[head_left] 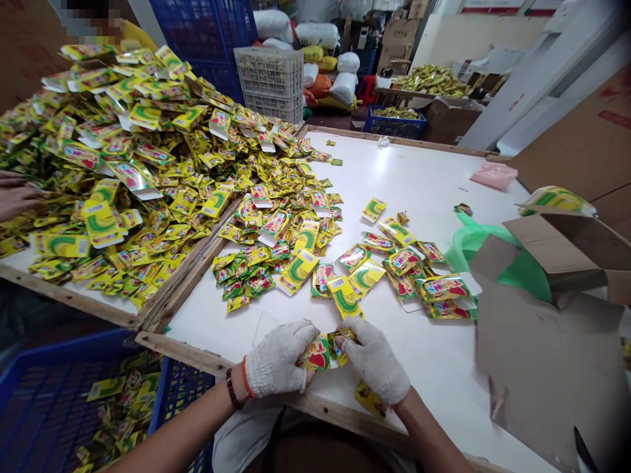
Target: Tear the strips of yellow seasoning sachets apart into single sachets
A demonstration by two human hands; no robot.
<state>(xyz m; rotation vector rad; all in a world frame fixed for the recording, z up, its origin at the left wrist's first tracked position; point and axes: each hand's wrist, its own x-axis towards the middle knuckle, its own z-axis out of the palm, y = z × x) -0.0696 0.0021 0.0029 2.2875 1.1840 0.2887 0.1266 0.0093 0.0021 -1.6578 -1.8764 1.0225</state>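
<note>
My left hand (280, 360), in a white knit glove, is closed around a small printed carton (317, 353) with red, green and yellow artwork. My right hand (378, 362), gloved too, pinches small yellow sachets (341, 340) at the carton's right end; how far they sit inside it I cannot tell. Under the right wrist lies another yellow packet (369, 398). Just beyond my hands are flat yellow cartons (345, 297) and a pile of small sachets (246, 272). Several filled-looking cartons (446, 289) lie together farther right.
A large heap of sachets and cartons (148, 154) covers the left table, with another person's hand (20, 196) at its edge. Wooden edging (190, 276) divides the tables. A blue crate (49, 368) stands below left. An open cardboard box (547, 368) and green bag (456, 246) are at right.
</note>
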